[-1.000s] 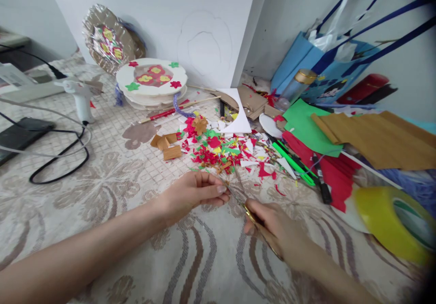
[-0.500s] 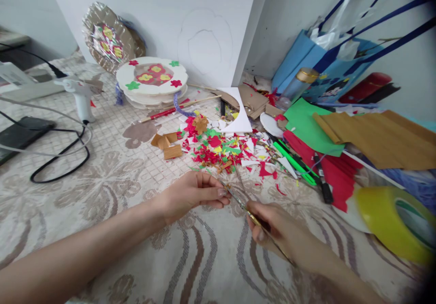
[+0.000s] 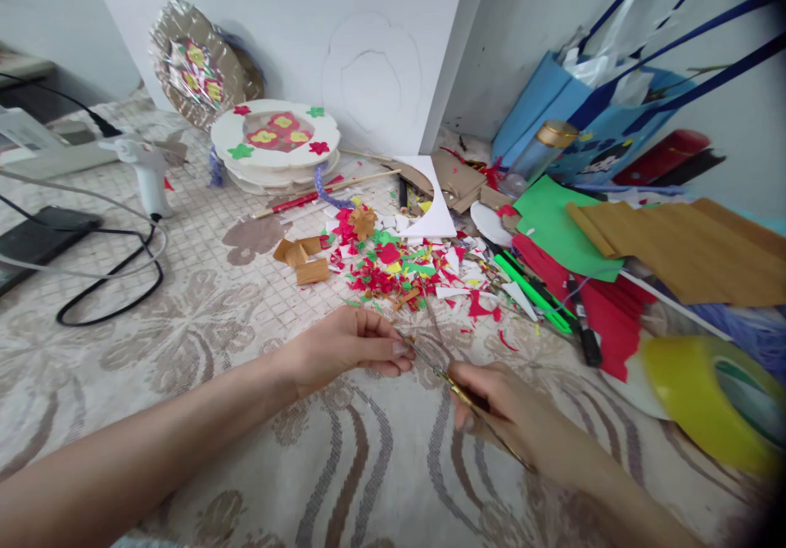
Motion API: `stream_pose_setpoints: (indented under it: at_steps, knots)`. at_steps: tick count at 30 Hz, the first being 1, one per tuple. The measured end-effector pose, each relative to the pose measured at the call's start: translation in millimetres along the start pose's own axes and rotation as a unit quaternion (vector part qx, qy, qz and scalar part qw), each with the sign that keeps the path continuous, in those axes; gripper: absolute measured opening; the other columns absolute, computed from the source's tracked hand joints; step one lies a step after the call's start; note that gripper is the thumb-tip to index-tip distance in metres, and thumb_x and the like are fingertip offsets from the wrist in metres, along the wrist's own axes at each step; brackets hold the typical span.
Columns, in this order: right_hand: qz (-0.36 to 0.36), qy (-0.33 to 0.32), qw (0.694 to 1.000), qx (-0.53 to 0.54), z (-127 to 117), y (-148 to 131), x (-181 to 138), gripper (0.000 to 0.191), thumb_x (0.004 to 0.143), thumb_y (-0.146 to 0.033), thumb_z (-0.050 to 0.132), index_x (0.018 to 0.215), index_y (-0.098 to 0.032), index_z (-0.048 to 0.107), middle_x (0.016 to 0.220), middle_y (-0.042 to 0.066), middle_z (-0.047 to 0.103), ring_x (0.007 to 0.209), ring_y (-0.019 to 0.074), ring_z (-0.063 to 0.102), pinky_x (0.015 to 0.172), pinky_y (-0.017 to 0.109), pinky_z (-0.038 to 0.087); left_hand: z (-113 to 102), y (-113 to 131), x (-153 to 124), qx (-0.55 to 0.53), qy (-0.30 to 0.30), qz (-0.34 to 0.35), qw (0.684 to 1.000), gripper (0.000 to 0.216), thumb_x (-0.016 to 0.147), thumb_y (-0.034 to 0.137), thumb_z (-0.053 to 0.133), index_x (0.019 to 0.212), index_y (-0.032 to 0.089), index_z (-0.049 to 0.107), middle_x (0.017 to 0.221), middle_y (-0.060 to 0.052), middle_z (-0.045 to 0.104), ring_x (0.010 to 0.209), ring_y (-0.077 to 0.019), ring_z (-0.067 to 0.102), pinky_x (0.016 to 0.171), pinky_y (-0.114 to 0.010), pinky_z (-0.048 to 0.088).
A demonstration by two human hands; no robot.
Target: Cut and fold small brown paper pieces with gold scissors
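Patterned cloth (image 3: 270, 466) covers the table; a white panel (image 3: 276, 32) with pencilled rings stands behind it. From my end of the feed I note the left hand (image 3: 356, 343) with thumb and fingers pinched together on what looks like a tiny brown scrap (image 3: 410, 337), near the middle of the cloth, just this side of a heap of paper bits (image 3: 374, 278). Right hand (image 3: 503, 400): wrapped around the handles of the scissors (image 3: 453, 386), blades aimed at the left fingertips. Whether the blades touch the scrap, or how far apart they are, I cannot tell; too fine at this view. Step in hand, my judgement: fine trimming of the scrap. Beyond the heap's near edge lies a brown paper flower (image 3: 362, 222), and a brown sheet (image 3: 681, 237) lies over to the right, of similar colour to the scrap. Next move, as I judge it, calls for a firm left pinch, a slight turn of the scrap to offer its edge, and short snips near the blade tips, clear of the fingertips.
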State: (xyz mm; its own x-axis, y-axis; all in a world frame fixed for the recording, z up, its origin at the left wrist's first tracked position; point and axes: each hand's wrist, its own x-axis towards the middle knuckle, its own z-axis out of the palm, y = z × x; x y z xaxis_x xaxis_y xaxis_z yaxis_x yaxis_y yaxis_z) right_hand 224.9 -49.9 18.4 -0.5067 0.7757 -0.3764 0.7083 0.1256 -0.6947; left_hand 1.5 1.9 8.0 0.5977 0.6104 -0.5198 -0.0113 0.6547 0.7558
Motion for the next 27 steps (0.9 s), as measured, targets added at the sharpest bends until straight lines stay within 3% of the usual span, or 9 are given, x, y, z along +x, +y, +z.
stream_pose_setpoints:
  at_steps: [9,16,20,23,27]
  knots:
    - [-0.009,-0.001,1.000,0.011,-3,-2,0,0.029,0.088,-0.040,0.047,0.067,-0.019,0.045,0.059,-0.001,0.055,0.053,0.0131,0.049,0.049,0.023,0.029,-2,0,0,0.017,-0.008,0.010,1.000,0.012,0.068,0.024,0.072,0.071,0.014,0.065,0.075,-0.002,0.071,0.070,-0.0102,0.064,0.070,-0.022,0.048]
    - [0.004,0.023,0.999,-0.022,0,-4,1,0.029,0.087,-0.038,0.047,0.065,-0.019,0.044,0.051,-0.004,0.043,0.050,0.0127,0.044,0.048,0.023,0.026,-2,2,-1,0.029,-0.010,0.021,0.999,0.016,0.067,0.027,0.073,0.072,0.014,0.065,0.075,-0.002,0.070,0.070,-0.0110,0.063,0.069,-0.023,0.048]
    - [0.013,0.091,0.994,-0.054,-3,1,3,0.033,0.087,-0.041,0.043,0.062,-0.020,0.038,0.051,-0.004,0.042,0.049,0.0123,0.042,0.047,0.022,0.027,-1,3,-1,0.039,-0.009,0.028,0.999,0.018,0.068,0.027,0.072,0.073,0.013,0.063,0.077,-0.003,0.070,0.071,-0.0116,0.063,0.070,-0.024,0.048]
    - [0.067,0.197,0.966,-0.153,-12,14,6,0.031,0.086,-0.043,0.045,0.065,-0.021,0.039,0.051,-0.003,0.047,0.050,0.0144,0.045,0.048,0.023,0.027,0,1,-2,0.082,-0.011,0.064,0.995,0.017,0.073,0.028,0.067,0.076,0.013,0.061,0.080,-0.004,0.069,0.072,-0.0118,0.063,0.068,-0.024,0.048]
    - [0.168,0.295,0.892,-0.298,-27,40,8,0.016,0.082,-0.035,0.051,0.075,-0.021,0.050,0.058,0.000,0.057,0.054,0.0201,0.055,0.049,0.026,0.027,3,-1,-4,0.183,0.009,0.130,0.975,0.015,0.079,0.027,0.060,0.081,0.012,0.060,0.078,-0.005,0.067,0.070,-0.0112,0.060,0.064,-0.023,0.046]
